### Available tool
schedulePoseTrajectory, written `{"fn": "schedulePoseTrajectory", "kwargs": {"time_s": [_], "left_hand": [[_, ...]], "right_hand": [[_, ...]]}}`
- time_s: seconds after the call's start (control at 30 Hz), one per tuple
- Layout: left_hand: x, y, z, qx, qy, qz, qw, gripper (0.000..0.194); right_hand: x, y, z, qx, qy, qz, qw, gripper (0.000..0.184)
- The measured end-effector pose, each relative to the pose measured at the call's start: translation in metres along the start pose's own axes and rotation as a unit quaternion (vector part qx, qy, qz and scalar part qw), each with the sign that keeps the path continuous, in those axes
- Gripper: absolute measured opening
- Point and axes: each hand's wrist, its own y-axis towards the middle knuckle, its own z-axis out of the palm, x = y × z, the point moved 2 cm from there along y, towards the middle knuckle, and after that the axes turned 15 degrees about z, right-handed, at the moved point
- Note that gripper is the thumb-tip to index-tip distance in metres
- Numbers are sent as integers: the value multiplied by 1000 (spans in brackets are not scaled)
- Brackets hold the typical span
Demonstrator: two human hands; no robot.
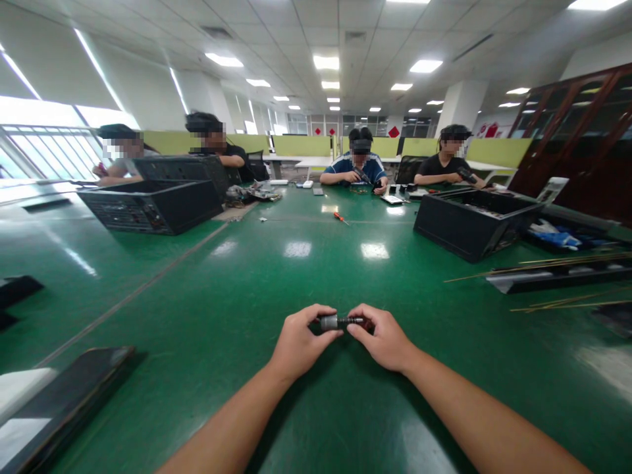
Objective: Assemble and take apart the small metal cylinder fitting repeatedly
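Both my hands meet low over the green table (276,276), near its front middle. My left hand (299,343) is closed around a small grey metal cylinder (328,322). My right hand (382,337) pinches a thin dark shaft (351,320) that sticks out of the cylinder toward it. The two parts form one short tool-like piece held level between the hands.
Two black computer cases lie open on the table, one (153,205) at the far left, the other (471,220) at the right. A red screwdriver (339,217) lies mid-table. Dark panels (64,401) lie at the near left, thin rods (553,266) at the right. Several people sit at the far end.
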Motion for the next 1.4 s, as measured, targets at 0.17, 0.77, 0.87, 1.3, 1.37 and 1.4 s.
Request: {"fn": "schedulePoseTrajectory", "kwargs": {"time_s": [0.17,0.77,0.87,1.3,1.37,1.4], "left_hand": [[0,0,0,-3,-4,2,1000,28],[0,-1,-1,-13,-3,-1,1000,27],[0,0,-2,-17,-7,-5,1000,27],[1,0,-2,-13,-15,-20,1000,28],[1,0,-2,-14,-16,-19,1000,28],[2,0,-2,-14,-17,-20,1000,27]], "right_hand": [[1,0,-2,7,0,-2,1000,17],[-3,2,-4,10,20,9,1000,19],[-4,2,-4,11,36,14,999,18],[-5,3,-4,11,48,14,999,16],[-4,2,-4,11,52,16,998,15],[-4,2,-4,11,54,18,998,15]]}}
